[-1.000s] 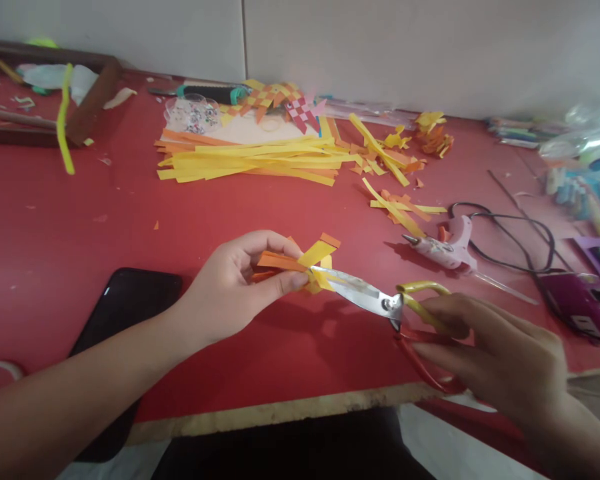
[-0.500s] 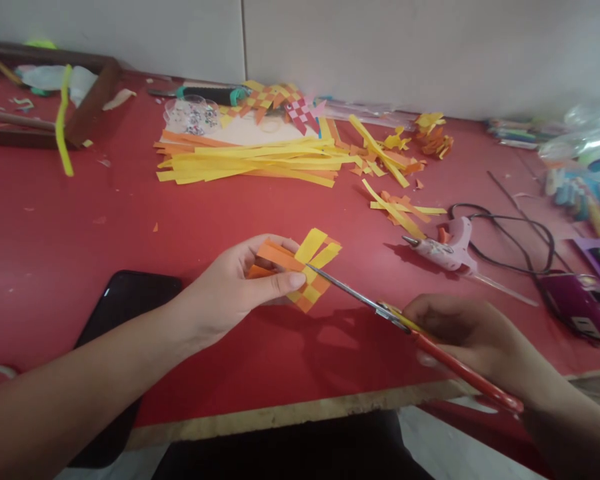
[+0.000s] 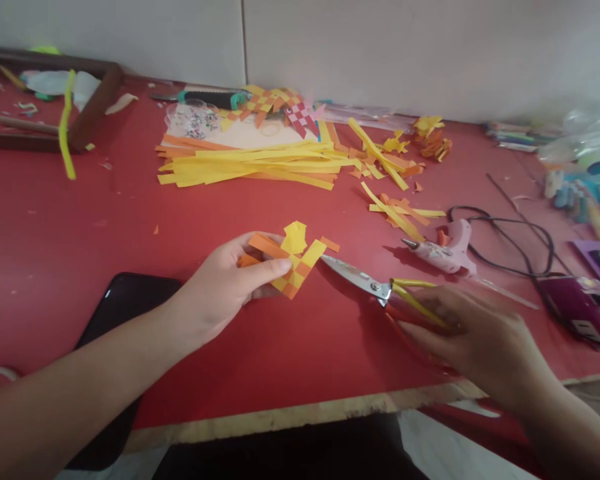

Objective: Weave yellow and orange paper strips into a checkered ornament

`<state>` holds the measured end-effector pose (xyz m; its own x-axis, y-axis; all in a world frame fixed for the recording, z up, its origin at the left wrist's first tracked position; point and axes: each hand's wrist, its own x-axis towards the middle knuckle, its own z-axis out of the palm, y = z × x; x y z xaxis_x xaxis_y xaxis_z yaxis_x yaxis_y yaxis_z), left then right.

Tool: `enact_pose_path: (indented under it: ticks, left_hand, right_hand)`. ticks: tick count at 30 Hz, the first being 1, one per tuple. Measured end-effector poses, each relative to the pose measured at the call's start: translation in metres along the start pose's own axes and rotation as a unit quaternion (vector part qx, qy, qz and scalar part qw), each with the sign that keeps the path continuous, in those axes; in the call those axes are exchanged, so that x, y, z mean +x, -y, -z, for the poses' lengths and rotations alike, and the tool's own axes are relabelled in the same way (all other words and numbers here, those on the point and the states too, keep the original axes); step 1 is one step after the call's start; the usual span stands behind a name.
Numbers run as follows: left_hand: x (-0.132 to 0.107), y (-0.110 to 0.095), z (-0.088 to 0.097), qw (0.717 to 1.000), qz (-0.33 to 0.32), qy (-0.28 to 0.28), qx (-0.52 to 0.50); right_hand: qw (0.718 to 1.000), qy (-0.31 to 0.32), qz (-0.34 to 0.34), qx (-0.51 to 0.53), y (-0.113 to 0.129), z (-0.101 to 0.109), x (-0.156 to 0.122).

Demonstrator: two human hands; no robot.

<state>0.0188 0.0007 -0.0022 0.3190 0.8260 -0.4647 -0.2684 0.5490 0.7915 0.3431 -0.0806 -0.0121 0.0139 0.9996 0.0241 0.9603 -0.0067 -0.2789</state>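
Note:
A small piece woven from orange and yellow paper strips (image 3: 300, 272) is pinched between the thumb and fingers of my left hand (image 3: 245, 273), above the red table. Loose strip ends stick out from its top and left side. My right hand (image 3: 473, 340) grips a pair of scissors (image 3: 360, 277) by the yellow and red handles. Their blades look closed and point left, with the tip just beside the woven paper's right edge. An orange strip end (image 3: 330, 244) shows near that tip; whether it is still attached I cannot tell.
A pile of yellow and orange strips (image 3: 250, 163) lies at the back, near woven paper fish (image 3: 303, 119). To the right rests a pink glue gun (image 3: 447, 247) with a looping black cord. A black phone (image 3: 130, 300) lies under my left forearm. A brown tray (image 3: 97, 100) stands back left.
The scissors have turned flatter and drawn away from the middle of the woven paper to its right side. My left hand has shifted slightly left, and a yellow end now looks folded over.

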Motion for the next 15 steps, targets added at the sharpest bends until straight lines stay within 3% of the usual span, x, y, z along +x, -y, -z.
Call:
enact_pose_path:
  ticks: [4, 8, 12, 15]
  left_hand:
    - [0.000, 0.003, 0.001, 0.999, -0.028, -0.007, 0.040]
    - [-0.003, 0.004, 0.001, 0.978, -0.104, -0.050, 0.172]
    - [-0.008, 0.001, -0.002, 0.950, -0.155, -0.051, 0.267]
    - [-0.011, 0.000, -0.006, 0.949, -0.158, -0.020, 0.271]
  right_hand:
    - [0.993, 0.072, 0.095, 0.024, 0.004, 0.000, 0.002]
    - [0.983, 0.040, 0.174, 0.052, 0.033, 0.016, 0.015]
    - [0.975, -0.017, 0.146, 0.167, 0.078, 0.025, 0.030]
    - [0.929, 0.012, 0.097, 0.356, 0.110, 0.017, 0.046]
